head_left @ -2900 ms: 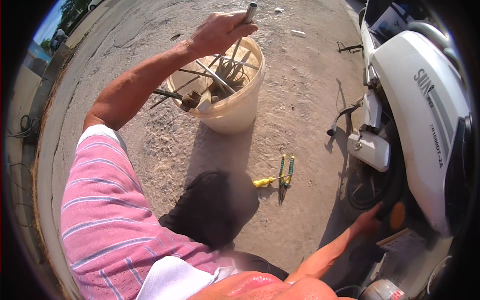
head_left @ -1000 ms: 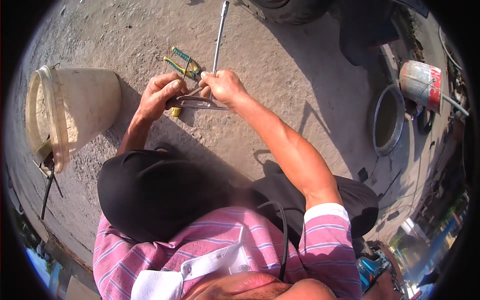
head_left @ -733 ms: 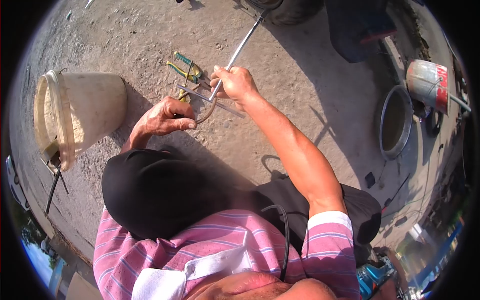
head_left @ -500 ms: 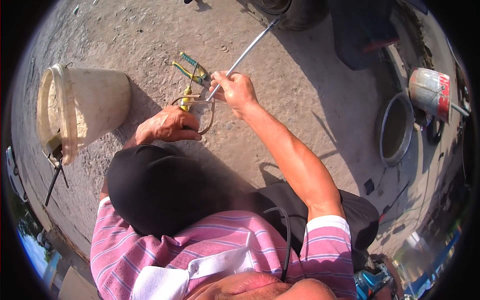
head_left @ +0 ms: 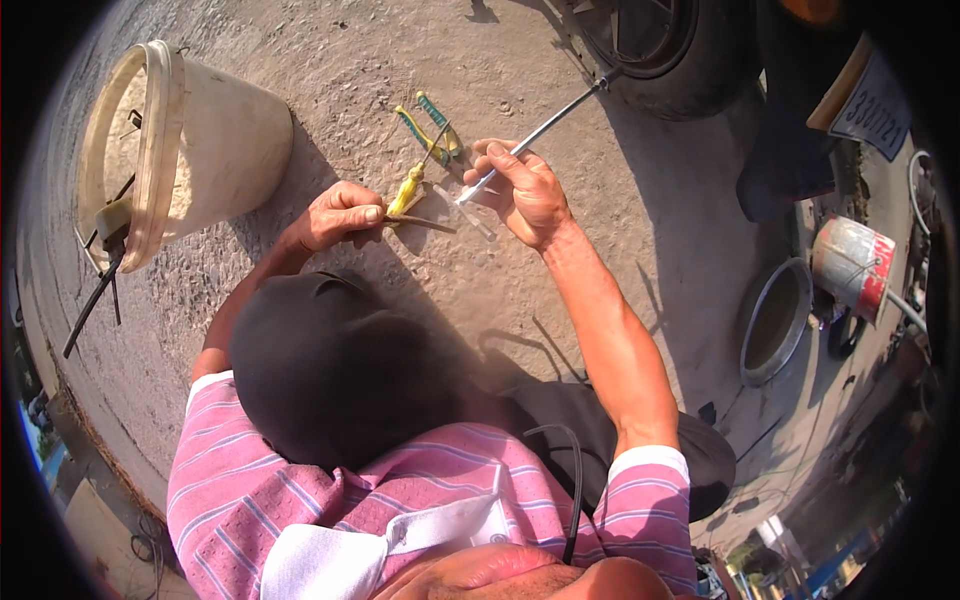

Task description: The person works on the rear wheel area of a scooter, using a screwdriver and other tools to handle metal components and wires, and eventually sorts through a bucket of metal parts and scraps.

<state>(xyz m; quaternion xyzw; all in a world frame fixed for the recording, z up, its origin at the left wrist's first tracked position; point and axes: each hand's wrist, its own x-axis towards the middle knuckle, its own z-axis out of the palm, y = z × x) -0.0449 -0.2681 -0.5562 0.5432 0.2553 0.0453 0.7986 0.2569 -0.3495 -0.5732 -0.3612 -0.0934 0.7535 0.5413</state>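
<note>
My right hand (head_left: pixel 525 190) is closed around the near end of a long thin metal rod tool (head_left: pixel 550 122), which slants up and to the right towards a tyre. A clear handle piece (head_left: pixel 478 217) lies just below that hand. My left hand (head_left: pixel 335 213) rests on the ground and pinches the end of a small yellow-handled screwdriver (head_left: pixel 405 190); a thin dark stick (head_left: pixel 425 223) lies by its fingertips. Pliers with green and yellow grips (head_left: pixel 430 125) lie on the concrete just beyond both hands.
A white plastic bucket (head_left: pixel 215 140) holding long tools stands at the left. A tyre (head_left: pixel 665 50) sits at the top right. A round metal basin (head_left: pixel 775 320) and a red and white can (head_left: pixel 850 265) stand at the right on the concrete ground.
The rod came out of the bucket in my left hand and is now in my right hand, tilted further right. My left hand has moved onto the yellow-handled screwdriver.
</note>
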